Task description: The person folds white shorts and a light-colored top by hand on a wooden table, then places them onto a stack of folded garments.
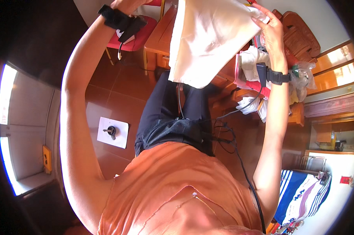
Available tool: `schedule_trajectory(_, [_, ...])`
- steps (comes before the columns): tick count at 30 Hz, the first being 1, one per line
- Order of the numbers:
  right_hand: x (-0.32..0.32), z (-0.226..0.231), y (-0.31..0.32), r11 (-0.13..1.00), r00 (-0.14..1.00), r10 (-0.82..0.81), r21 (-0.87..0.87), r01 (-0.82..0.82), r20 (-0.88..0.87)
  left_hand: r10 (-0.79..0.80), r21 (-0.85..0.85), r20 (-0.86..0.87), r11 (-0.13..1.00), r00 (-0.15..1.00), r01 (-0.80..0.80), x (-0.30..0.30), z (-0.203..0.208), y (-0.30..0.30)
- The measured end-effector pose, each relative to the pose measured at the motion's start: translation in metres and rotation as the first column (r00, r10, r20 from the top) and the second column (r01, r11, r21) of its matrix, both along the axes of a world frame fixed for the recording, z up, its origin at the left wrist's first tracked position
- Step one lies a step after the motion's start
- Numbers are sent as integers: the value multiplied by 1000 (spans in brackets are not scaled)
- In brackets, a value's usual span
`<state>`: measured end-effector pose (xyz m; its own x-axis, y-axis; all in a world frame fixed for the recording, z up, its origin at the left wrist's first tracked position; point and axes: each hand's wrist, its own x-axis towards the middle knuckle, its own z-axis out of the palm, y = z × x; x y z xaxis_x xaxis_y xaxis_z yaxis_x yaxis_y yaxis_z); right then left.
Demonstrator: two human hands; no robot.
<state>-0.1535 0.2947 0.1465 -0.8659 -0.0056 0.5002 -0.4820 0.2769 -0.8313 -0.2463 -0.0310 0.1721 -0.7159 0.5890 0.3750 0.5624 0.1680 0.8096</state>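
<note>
A cream, glossy piece of cloth [212, 43] hangs in front of me at the top of the view. Its upper edge runs out of the picture. My right hand [273, 31] grips its right-hand corner, thumb on the near face and fingers behind. At the upper left, my left hand [127, 4] is raised and partly cut off by the frame. Its fingers are mostly out of sight, so whether it holds the cloth's other side does not show. Black straps with small devices sit on both wrists.
A red-seated chair [140, 33] and wooden table [157, 45] stand ahead. To the right, folded cloths [253, 62] and a plastic bag [304, 76] lie on wooden furniture. Black cables [239, 152] hang by my right side. White paper [120, 139] bearing a dark object lies on the tiled floor.
</note>
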Motion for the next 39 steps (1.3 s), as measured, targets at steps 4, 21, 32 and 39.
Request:
schedule_trajectory(4, [4, -38, 6, 943, 985, -155, 286, 169, -73, 107, -76, -91, 991, 990, -114, 8, -49, 3])
schedule_trajectory(21, [-61, -69, 38, 689, 866, -316, 534, 491, -388, 123, -339, -236, 919, 964, -200, -76, -56, 32])
schedule_trajectory(32, [-239, -190, 84, 537, 664, -740, 692, 483, 110, 226, -276, 83, 941, 971, -196, -294, -247, 133])
schedule_trajectory(39, [-292, -220, 105, 412, 606, -794, 771, 485, 43, -110, 281, 551, 958, 827, -60, -329, -283, 163])
